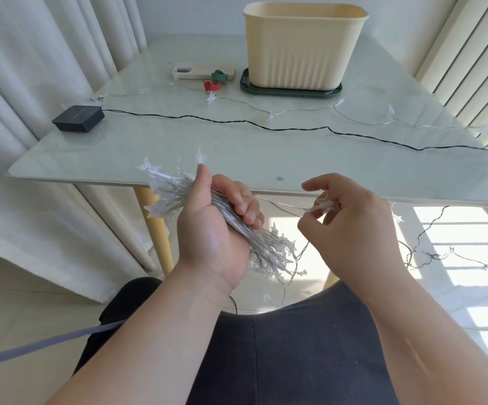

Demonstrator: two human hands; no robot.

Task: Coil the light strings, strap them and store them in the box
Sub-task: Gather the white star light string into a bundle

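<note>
The glass-topped table (178, 147), glossy and pale green, is carrying everything but the coil. Near its far edge the cream plastic box (301, 54) is standing upright and open-topped, with rounded corners and ribbed walls, on a flat dark green tray (336, 90) (perhaps its lid, I cannot tell). Both hands are hovering apart just off the near edge, above the person's lap. The left hand (216, 229) is gripping the coiled light string (166, 194), a thick hank of thin silvery wire with translucent plastic stars bristling from both ends of the fist. The right hand (353, 223) is pinching one star light (323, 205) on the loose strand running from the hank. By the left edge a black rectangular battery pack (77, 118) is lying flat, its thin black cord (236, 121) snaking across to the right edge. Beyond it, clear wire with stars (272, 114) is trailing over the top. Left of the box, a flat cream case (196, 73) is lying with a green strap (218, 76) curled on it and a red strap (211, 85) curled just beside.
</note>
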